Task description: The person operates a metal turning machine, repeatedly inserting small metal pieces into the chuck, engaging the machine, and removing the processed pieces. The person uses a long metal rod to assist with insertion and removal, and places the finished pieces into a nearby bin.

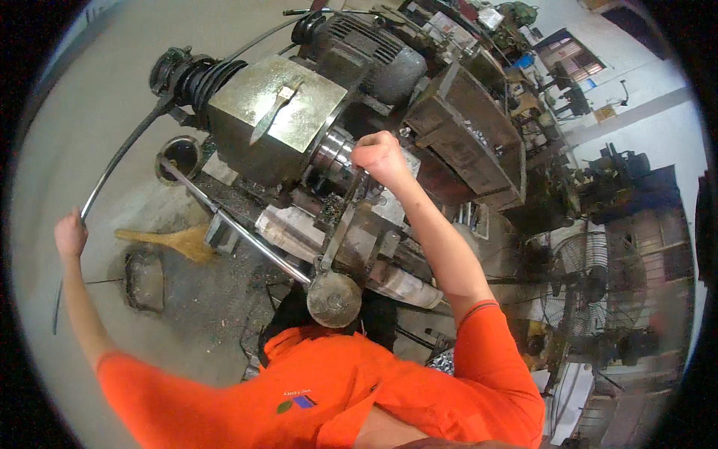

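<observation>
My left hand, out at the far left, is closed around a long thin metal rod. The rod rises from there to the dark pulley end of a lathe-like machine; its lower end hangs past my hand. My right hand is a fist just right of the shiny spindle nose. Whatever its fingers hold is hidden. Below that fist a flat metal bar slants down toward a round metal disc in front of my body. A brush lies on the metal headstock.
A bright tube slants across the machine's front. On the floor at left are a straw broom and a shallow pan. A large motor sits behind; a metal tray and a standing fan are at right.
</observation>
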{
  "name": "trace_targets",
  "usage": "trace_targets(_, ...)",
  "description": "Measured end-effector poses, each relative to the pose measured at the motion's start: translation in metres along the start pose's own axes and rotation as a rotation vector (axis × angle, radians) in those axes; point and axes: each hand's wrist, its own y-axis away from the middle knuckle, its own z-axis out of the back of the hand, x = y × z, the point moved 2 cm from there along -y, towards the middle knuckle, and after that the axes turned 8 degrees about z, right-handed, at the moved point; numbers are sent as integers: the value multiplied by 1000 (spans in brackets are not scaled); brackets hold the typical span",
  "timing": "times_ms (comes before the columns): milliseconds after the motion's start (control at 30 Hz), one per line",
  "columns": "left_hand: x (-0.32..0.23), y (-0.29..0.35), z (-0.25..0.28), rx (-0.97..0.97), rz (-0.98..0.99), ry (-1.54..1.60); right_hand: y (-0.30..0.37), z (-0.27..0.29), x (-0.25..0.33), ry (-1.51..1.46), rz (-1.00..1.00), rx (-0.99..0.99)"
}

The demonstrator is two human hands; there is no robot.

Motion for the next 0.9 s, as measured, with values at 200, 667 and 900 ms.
trace_targets(200, -34, -14, 29, 100, 229, 50, 32, 41, 9, 60, 152, -157)
trace_targets(667, -355, 93, -17, 427, -148, 416, 324, 141, -122, 91, -457, -481)
trace_targets(900, -341, 48, -4, 372, -528, 64, 412, 156, -191, 273, -621, -533)
